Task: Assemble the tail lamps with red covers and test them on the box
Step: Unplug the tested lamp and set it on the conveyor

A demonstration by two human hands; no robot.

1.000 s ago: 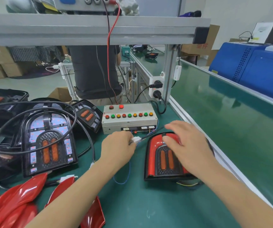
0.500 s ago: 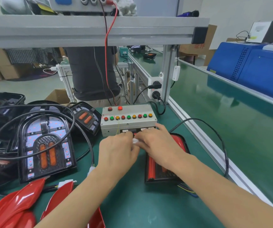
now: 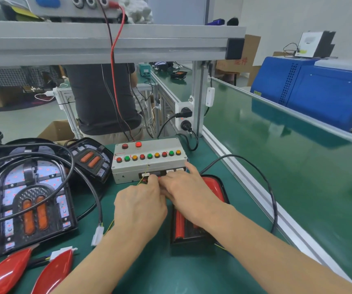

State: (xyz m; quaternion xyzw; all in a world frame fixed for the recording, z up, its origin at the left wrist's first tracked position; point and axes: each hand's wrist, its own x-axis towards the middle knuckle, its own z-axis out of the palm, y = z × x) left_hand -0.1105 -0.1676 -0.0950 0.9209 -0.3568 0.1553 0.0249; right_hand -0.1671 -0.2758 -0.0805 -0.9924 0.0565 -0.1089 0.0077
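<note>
Head view: a pale metal test box (image 3: pixel 149 161) with round red, green and orange buttons sits on the smooth green tabletop (image 3: pixel 192 272). Right in front of the box, the left hand (image 3: pixel 140 206) and right hand (image 3: pixel 189 193) meet at its front sockets; their fingers are curled tight, pinching something small there that I cannot make out. Under the right hand lies a tail lamp (image 3: pixel 192 225) with a shiny red cover. Left of the box lies an uncovered black lamp (image 3: pixel 30 200), with loose glossy red covers (image 3: pixel 12 270) nearby
</note>
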